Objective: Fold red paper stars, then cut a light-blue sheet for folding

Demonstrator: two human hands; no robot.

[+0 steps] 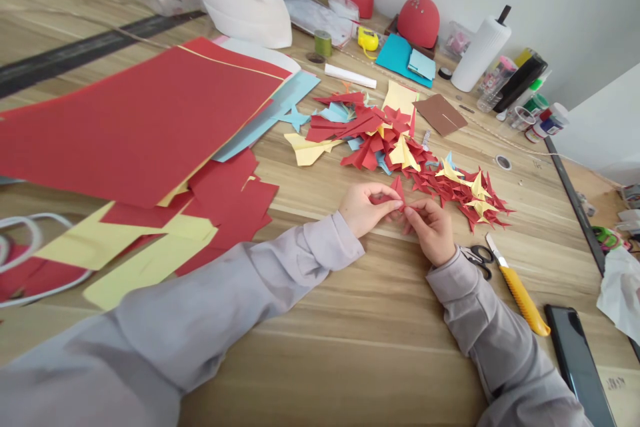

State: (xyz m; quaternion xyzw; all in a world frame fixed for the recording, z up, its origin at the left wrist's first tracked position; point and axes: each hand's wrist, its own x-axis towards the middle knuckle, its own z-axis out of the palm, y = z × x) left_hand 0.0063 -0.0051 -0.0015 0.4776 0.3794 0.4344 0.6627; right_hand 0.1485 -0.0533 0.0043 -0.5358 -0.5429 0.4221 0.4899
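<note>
Between my two hands is a small folded red paper piece, its pointed tip standing up above the fingers. My left hand pinches it from the left with thumb and fingertips. From the other side my right hand pinches its lower edge, thumb against finger. Part of the paper is hidden behind the fingertips. Just beyond the hands lies a pile of folded paper shapes, mostly red with some yellow and blue. A heap of smaller red and yellow folded stars spreads to the right.
Large red sheets and cut red and yellow pieces cover the left. Right of my hands are black scissors, a yellow utility knife with blade out, and a phone. Bottles stand along the back wall.
</note>
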